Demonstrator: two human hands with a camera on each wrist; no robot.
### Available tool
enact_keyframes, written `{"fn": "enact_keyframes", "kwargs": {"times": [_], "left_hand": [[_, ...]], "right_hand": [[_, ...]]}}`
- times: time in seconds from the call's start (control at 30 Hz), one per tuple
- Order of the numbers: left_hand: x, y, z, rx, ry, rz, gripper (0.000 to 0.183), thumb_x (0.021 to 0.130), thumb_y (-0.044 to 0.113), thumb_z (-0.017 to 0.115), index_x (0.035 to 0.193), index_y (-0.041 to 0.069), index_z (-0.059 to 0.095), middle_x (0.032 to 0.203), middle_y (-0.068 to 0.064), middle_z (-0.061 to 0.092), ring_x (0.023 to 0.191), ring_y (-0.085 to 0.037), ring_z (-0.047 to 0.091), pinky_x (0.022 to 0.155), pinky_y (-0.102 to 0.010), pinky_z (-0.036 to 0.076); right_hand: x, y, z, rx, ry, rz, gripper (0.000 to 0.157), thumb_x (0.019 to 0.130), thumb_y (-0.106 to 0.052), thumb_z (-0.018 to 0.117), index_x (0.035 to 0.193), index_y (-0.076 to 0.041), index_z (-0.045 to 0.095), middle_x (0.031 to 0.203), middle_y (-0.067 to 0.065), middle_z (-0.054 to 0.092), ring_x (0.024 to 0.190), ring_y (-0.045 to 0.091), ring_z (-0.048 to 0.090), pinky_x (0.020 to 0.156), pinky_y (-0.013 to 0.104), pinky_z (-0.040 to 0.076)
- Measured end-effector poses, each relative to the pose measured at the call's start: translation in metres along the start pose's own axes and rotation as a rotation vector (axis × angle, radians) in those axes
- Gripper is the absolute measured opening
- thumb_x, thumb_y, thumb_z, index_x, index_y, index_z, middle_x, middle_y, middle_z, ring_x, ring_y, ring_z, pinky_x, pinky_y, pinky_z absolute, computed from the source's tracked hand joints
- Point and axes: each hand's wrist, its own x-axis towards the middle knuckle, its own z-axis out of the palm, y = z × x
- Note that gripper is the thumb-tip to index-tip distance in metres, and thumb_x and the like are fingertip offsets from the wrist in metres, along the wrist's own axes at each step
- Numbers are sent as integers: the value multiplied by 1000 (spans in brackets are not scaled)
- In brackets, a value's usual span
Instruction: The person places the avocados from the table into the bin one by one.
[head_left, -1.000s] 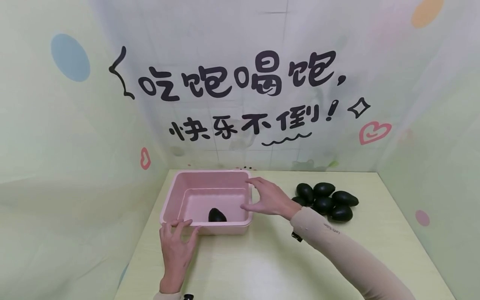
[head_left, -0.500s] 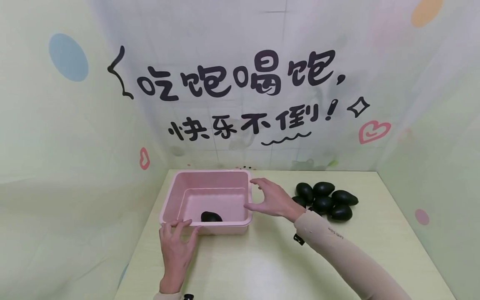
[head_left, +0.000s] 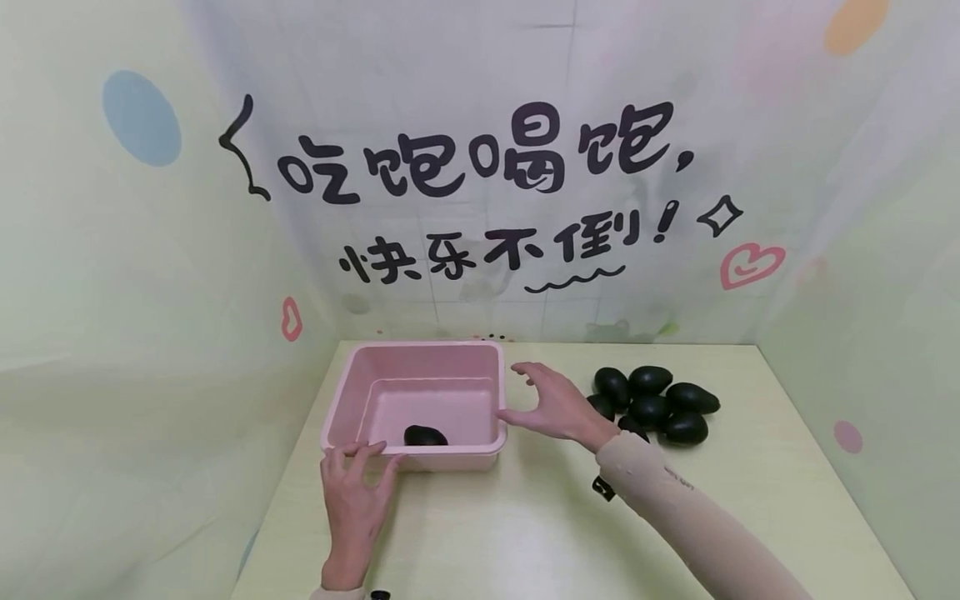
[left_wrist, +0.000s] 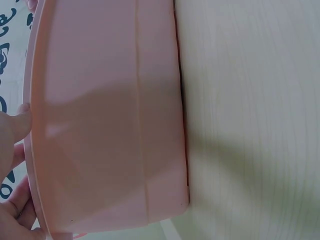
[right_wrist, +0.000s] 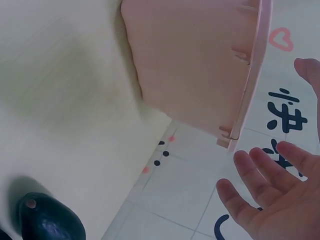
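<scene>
In the head view, a pink plastic bin [head_left: 450, 461] stands at the left of the table with one dark avocado [head_left: 425, 435] lying inside near its front wall. My left hand [head_left: 354, 492] holds the bin's front-left rim, fingers over the edge and thumb at the front; the left wrist view shows the thumb [left_wrist: 21, 124] right at the rim. Beside the bin's right rim, my right hand [head_left: 551, 404] has its fingers spread and nothing in them. Its fingers [right_wrist: 260, 175] also show apart from the bin in the right wrist view.
Several more dark avocados [head_left: 686, 427] lie grouped on the right side of the pale table [head_left: 517, 542]. One avocado [right_wrist: 50, 220] appears low in the right wrist view. A printed cloth backdrop [head_left: 480, 317] rises behind the table.
My right hand has drawn back to the right from over the bin's rim. The avocado in the bin has rolled slightly left onto its side. My left hand has stayed on the rim.
</scene>
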Motion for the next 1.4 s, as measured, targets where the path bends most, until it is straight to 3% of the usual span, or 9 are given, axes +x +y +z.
{"fn": "enact_keyframes", "kwargs": {"times": [0.23,0.57,1.0,1.23,1.4], "left_hand": [[-1,1,0,0,9,18,36,70,11,97,99,3,77,106,-25,64,97,-43,52,87,-46,37],[0,1,1,-2,20,29,35,71,12,96,99,3,78,106,-28,65,96,-44,53,86,-46,37],[0,0,1,-3,17,23,34,71,13,96,98,3,77,108,-29,65,97,-45,53,87,-47,37],[-1,-1,1,-14,6,4,34,72,13,95,99,3,77,108,-29,65,99,-45,53,96,-59,40],[-1,-1,1,-16,0,-4,34,72,13,95,99,3,77,108,-28,65,99,-45,53,95,-57,40]], "right_hand": [[-5,8,3,-5,58,38,83,88,-56,81,153,-12,54,153,8,61,129,29,66,102,50,58],[-11,19,10,19,89,32,81,88,-55,81,151,-11,56,149,8,64,126,29,66,101,51,58],[-20,29,18,-55,93,23,77,89,-54,80,150,-12,58,149,10,64,127,30,66,101,51,58],[-25,36,24,-57,105,37,76,89,-53,80,149,-12,58,149,8,64,127,30,66,102,50,58],[-29,40,23,-55,103,52,76,90,-52,81,149,-11,58,149,10,64,128,31,66,103,51,58]]}}
